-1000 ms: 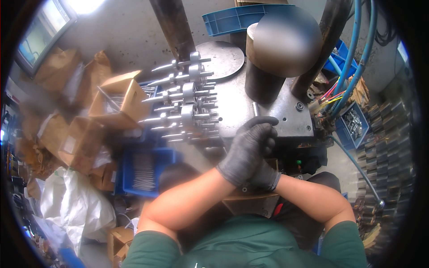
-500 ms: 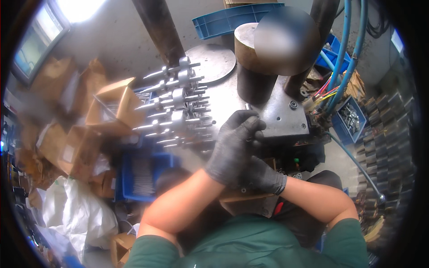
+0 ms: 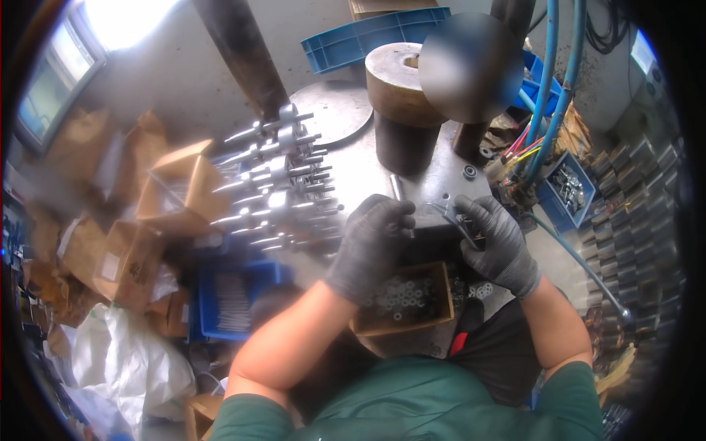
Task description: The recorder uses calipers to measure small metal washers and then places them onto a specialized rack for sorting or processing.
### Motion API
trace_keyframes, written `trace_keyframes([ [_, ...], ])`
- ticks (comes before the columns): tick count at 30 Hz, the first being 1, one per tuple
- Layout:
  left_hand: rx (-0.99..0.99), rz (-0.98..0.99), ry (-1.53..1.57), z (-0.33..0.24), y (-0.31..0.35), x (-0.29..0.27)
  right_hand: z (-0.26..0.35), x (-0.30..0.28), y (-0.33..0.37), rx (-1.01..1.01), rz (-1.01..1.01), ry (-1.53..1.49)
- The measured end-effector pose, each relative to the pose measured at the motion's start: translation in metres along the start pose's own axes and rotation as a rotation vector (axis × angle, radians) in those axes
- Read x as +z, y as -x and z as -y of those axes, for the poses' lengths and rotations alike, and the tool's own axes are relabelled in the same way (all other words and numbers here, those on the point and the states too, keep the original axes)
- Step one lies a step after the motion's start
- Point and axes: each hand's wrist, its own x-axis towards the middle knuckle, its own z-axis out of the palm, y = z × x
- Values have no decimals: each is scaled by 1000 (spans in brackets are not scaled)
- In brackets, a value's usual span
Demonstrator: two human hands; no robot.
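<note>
Right hand [image 3: 501,246] and left hand [image 3: 368,242] have parted; right grips 1 thin tool [image 3: 461,226], seemingly freed for use; left curls, hold unclear.

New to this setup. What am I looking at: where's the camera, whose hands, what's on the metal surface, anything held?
No robot here: a person's two gloved hands, seen from above by a head-worn fisheye camera, so straight edges bend. The left hand is curled near a small metal rod; whether it grips anything is unclear. The right hand holds a slim tool. On the metal surface stand a thick cylinder and, at left, a cluster of metal shafts with rings. Below the hands, an open box holds ring-shaped parts.
</note>
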Motion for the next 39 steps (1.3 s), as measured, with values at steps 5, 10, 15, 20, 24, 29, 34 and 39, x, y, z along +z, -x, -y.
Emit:
trace_keyframes([
  [5,129,90,-73,8,-2,6,-2,5,0,-118,-42,143],
  [10,-117,8,155,4,0,16,-3,6,0,-135,-57,186],
  [15,-134,-3,157,0,1,18,-5,5,-3,-156,-76,221],
  [20,-134,-13,117,-1,1,17,-6,4,-5,-193,-78,249],
  [24,-138,-14,131,-2,2,17,-5,3,-7,-193,-61,250],
  [29,-122,-25,114,-2,3,17,-3,5,-7,-165,-45,218],
  [34,-123,-25,146,-1,3,17,-1,7,-5,-136,-41,202],
  [39,-153,-25,149,-2,3,16,1,6,-7,-160,-40,284],
])
